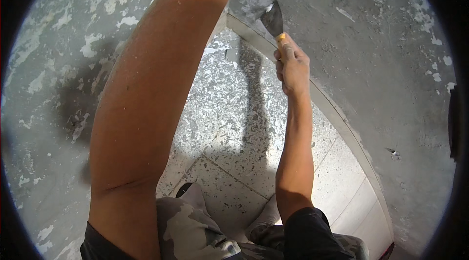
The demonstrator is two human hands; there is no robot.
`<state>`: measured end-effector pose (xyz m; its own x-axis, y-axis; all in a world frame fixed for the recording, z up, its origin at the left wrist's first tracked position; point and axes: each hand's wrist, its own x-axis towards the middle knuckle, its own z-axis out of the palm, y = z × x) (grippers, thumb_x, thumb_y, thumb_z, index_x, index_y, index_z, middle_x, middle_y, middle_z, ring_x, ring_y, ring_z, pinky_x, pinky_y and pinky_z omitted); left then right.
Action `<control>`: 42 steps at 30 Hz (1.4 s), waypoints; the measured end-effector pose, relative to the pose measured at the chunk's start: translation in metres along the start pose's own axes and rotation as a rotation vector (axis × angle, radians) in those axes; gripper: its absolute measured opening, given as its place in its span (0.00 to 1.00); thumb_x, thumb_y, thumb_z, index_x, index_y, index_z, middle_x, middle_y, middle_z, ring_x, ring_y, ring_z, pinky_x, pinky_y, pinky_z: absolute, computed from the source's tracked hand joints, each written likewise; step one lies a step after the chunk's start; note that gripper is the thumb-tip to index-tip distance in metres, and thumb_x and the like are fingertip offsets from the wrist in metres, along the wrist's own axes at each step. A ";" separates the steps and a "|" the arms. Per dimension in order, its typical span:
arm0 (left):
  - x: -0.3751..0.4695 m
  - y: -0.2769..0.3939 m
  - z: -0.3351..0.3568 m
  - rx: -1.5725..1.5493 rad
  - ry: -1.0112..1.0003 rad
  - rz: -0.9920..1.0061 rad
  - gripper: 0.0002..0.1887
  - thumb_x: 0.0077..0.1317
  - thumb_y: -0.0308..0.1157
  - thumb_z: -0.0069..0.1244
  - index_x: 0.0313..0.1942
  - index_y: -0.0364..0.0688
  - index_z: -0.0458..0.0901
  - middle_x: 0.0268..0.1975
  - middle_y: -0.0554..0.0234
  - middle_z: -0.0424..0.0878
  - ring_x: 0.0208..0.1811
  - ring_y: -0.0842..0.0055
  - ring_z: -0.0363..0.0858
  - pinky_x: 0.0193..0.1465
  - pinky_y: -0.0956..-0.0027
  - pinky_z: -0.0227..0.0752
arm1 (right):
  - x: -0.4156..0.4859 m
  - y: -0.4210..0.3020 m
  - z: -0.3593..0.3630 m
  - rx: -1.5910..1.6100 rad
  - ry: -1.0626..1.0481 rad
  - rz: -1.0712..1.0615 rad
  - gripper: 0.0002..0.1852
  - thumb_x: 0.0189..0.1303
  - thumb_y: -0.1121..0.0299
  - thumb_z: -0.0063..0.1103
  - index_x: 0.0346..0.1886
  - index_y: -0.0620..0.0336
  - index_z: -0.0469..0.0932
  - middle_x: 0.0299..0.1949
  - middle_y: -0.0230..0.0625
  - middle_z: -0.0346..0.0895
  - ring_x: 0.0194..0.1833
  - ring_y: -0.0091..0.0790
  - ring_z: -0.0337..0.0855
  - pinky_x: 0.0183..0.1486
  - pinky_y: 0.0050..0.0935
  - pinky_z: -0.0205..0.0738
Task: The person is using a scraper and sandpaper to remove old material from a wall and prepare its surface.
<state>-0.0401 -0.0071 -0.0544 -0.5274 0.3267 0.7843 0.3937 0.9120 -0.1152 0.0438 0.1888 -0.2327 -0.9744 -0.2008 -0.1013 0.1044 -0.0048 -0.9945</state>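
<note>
My right hand [293, 64] is closed around the yellow handle of a putty knife [273, 19]. The knife's dark metal blade points up and lies at or close against the grey wall [340, 62], just above the skirting near the corner; whether it touches cannot be told. A pale flake shows at the blade's left edge. My left forearm stretches up across the view, and the left hand itself is out of the picture past the top edge. Whitish patches of old paint mark the walls on both sides.
Paint chips litter the tiled floor [220, 113], thickest towards the corner. A tile skirting [337, 108] runs along the foot of the right wall. My feet and camouflage trousers [190, 223] are below. A dark object [453, 124] stands at the far right rim.
</note>
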 end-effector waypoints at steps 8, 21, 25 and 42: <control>-0.001 -0.001 -0.009 0.093 0.024 0.114 0.14 0.67 0.28 0.43 0.45 0.29 0.82 0.44 0.35 0.82 0.48 0.48 0.82 0.52 0.53 0.75 | -0.031 0.003 -0.004 0.119 0.128 0.008 0.23 0.75 0.58 0.51 0.67 0.58 0.75 0.26 0.26 0.72 0.16 0.14 0.59 0.15 0.17 0.53; -0.008 0.013 -0.008 0.009 -0.063 -0.037 0.14 0.67 0.28 0.43 0.46 0.30 0.81 0.44 0.36 0.80 0.48 0.48 0.82 0.53 0.52 0.75 | -0.043 -0.008 -0.027 0.095 0.166 0.033 0.21 0.75 0.60 0.51 0.64 0.60 0.78 0.24 0.25 0.70 0.16 0.14 0.61 0.16 0.18 0.53; 0.001 0.006 -0.013 0.087 -0.105 0.032 0.13 0.66 0.27 0.44 0.45 0.29 0.81 0.44 0.37 0.80 0.48 0.49 0.82 0.52 0.53 0.76 | -0.036 -0.004 -0.003 0.134 0.151 -0.004 0.20 0.76 0.60 0.50 0.64 0.58 0.77 0.23 0.23 0.68 0.16 0.14 0.60 0.15 0.18 0.54; -0.002 0.016 0.002 -0.069 0.023 -0.061 0.12 0.68 0.27 0.41 0.41 0.31 0.81 0.44 0.38 0.80 0.52 0.47 0.80 0.55 0.51 0.75 | -0.037 -0.011 -0.015 0.131 0.170 0.002 0.21 0.76 0.60 0.50 0.67 0.56 0.75 0.24 0.23 0.69 0.17 0.13 0.61 0.15 0.16 0.54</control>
<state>-0.0347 0.0072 -0.0593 -0.5353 0.2643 0.8022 0.4123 0.9107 -0.0250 0.0760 0.2112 -0.2182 -0.9925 -0.0332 -0.1175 0.1209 -0.1335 -0.9836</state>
